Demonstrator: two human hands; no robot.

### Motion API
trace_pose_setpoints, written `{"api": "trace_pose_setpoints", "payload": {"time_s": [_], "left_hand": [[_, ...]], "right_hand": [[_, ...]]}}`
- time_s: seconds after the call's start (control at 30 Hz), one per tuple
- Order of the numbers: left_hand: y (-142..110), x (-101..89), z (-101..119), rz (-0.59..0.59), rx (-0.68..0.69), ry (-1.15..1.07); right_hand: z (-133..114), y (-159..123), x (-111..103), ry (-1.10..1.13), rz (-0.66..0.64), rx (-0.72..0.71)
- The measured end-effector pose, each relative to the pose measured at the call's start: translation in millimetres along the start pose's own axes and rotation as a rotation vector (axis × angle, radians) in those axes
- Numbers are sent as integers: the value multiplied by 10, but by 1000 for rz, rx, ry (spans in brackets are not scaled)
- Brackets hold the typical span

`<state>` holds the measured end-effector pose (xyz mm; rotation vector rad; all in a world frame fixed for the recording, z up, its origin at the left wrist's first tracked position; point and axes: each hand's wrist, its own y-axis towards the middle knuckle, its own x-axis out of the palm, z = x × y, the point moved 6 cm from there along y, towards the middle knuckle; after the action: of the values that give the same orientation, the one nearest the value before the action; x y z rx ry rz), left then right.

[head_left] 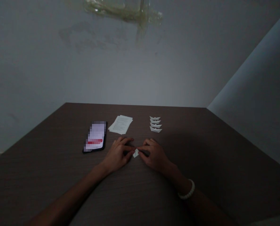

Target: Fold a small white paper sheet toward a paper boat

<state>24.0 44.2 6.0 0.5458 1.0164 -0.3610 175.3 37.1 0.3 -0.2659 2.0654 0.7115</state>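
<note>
A small folded piece of white paper (135, 153) lies at the middle of the table, between my fingertips. My left hand (119, 153) pinches its left side with thumb and forefinger. From the other side, my right hand (154, 154) closes thumb and forefinger on its right edge. Parts of the paper are hidden under the fingers, and its exact folds are too small to make out. Beyond my right hand stand several white paper boats (156, 129) in a column, one behind another.
A stack of printed paper sheets (121, 125) lies beyond my left hand. Left of it rests a phone (95, 137) with a lit, blurred screen. The dark wooden table (59, 138) meets a grey wall (140, 72) at its far edge. Another wall (260, 94) runs along the right.
</note>
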Motion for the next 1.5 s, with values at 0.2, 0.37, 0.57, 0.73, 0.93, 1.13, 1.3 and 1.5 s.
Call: {"api": "trace_pose_setpoints", "payload": {"time_s": [0.2,0.37,0.57,0.73,0.93,1.13,1.3,1.5], "left_hand": [[2,0,30,48,-6,-5],[-6,0,22,76,20,-23],[4,-9,37,58,19,-48],[9,-6,21,63,23,-81],[21,6,-16,60,27,-114],[39,2,8,75,30,-94],[39,-1,-3,104,37,-109],[14,13,-26,99,65,-133]], "right_hand": [[-8,28,3,-17,8,26],[-30,52,-9,-14,21,46],[-15,45,-3,-23,30,79],[-31,46,-5,-24,22,88],[-76,53,-8,-62,22,77],[-139,33,-18,-81,4,91],[-139,24,-12,-57,7,89],[-46,26,22,41,7,22]]}}
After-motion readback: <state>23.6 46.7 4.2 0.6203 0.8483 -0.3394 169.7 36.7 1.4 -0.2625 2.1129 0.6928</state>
